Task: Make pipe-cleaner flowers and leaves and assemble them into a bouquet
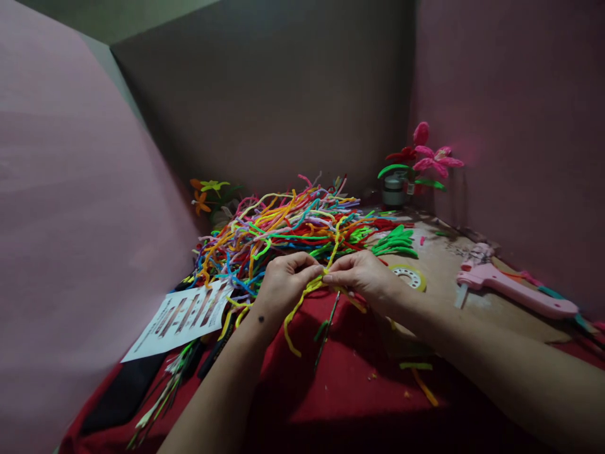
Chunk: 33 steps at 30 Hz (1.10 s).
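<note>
Yellow pipe cleaners (pixel 295 315) are gathered and crossed at one point between my two hands. My left hand (pixel 286 284) pinches them from the left with thumb and forefinger. From the other side my right hand (pixel 362 277) pinches the same crossing, its fingertips nearly meeting the left ones. One yellow strand rises above the fingers; others hang below toward the red cloth (pixel 340 384). A thin green-wrapped stem (pixel 326 337) lies on the cloth beneath. Behind my hands spreads a big heap of colourful pipe cleaners (pixel 283 221).
On the right board (pixel 439 246) lie a pink hot glue gun (pixel 515 289), a yellow tape roll (pixel 409 277) and green leaf shapes (pixel 396 241). A pink flower (pixel 437 159) stands behind. At left are a printed sheet (pixel 182 318) and a dark flat object (pixel 123 391).
</note>
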Tool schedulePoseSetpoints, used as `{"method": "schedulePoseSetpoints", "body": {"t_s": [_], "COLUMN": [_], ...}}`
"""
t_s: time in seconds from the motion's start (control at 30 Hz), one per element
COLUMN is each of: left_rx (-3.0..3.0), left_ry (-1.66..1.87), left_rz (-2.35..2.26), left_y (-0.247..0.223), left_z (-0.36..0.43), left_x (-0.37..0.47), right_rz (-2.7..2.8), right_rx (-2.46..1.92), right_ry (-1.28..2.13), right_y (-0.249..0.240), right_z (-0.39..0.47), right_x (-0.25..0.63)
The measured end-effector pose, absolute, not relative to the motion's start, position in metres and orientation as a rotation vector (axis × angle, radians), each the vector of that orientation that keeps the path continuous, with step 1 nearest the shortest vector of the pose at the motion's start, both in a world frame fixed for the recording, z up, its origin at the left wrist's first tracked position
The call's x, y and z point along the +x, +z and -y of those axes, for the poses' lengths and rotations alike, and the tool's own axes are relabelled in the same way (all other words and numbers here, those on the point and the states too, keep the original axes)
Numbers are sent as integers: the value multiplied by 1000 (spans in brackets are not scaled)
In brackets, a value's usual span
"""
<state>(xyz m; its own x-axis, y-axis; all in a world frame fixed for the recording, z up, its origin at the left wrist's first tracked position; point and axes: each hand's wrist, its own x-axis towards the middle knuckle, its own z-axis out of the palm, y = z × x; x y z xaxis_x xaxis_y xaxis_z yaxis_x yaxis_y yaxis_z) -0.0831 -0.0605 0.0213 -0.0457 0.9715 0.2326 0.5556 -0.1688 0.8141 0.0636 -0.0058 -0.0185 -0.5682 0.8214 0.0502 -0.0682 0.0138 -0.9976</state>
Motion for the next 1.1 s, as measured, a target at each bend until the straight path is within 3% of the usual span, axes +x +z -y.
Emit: {"method": "schedulePoseSetpoints", "body": {"t_s": [0.17, 0.6, 0.9, 1.1], "left_rx": [1397, 1534, 1321, 1774], "left_ry": [1151, 1311, 1117, 1037], "left_rz": [-1361, -1469, -1281, -1573], "left_y": [15, 7, 9, 5], "left_z": [58, 59, 55, 53], "left_x": [-78, -77, -88, -89], "right_rz": [1581, 1547, 1537, 1616], "right_rx": [-755, -719, -748, -769], "right_ry": [1625, 1834, 1873, 1892], "right_y": [-19, -19, -13, -19], "right_z": [6, 9, 14, 13], "right_x": [64, 62, 64, 61]}}
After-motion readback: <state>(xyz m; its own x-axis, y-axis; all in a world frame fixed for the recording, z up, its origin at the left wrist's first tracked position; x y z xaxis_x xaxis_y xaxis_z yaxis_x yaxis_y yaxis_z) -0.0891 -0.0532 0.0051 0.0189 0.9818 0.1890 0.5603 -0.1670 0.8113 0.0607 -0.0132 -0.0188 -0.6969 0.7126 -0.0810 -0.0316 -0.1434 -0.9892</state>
